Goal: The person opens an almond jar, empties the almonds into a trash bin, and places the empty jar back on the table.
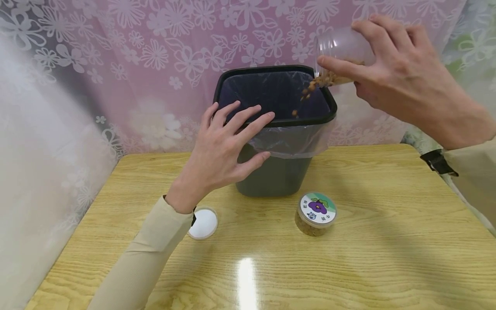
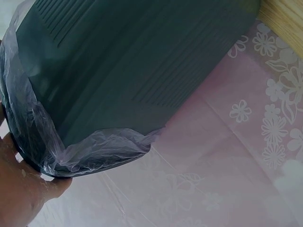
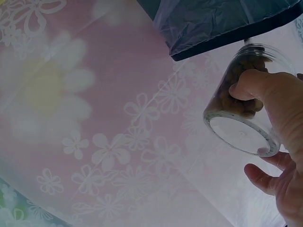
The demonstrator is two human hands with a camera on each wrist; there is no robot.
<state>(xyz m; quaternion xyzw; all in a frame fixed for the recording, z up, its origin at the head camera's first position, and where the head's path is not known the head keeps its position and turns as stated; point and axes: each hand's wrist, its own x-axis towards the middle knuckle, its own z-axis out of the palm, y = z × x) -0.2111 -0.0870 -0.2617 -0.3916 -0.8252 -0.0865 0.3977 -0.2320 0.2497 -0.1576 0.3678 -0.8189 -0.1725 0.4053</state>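
In the head view my right hand (image 1: pixel 403 64) grips a clear plastic jar (image 1: pixel 345 47) tipped on its side, its mouth over the right rim of a dark trash bin (image 1: pixel 275 176). Small brown pieces (image 1: pixel 308 91) spill from the jar's mouth into the bin. More brown pieces (image 3: pixel 244 80) show inside the jar in the right wrist view, under my thumb. My left hand (image 1: pixel 222 148) rests with fingers spread and fairly straight at the bin's front-left rim, fingertips over the edge. A clear plastic liner (image 1: pixel 298 140) folds over that rim.
A squat round container (image 1: pixel 315 213) with a printed purple-and-green lid stands on the wooden table (image 1: pixel 368 258) in front of the bin. Partly behind my left wrist lies a white round lid (image 1: pixel 204 224). A pink flowered curtain (image 1: pixel 162 77) hangs behind the bin.
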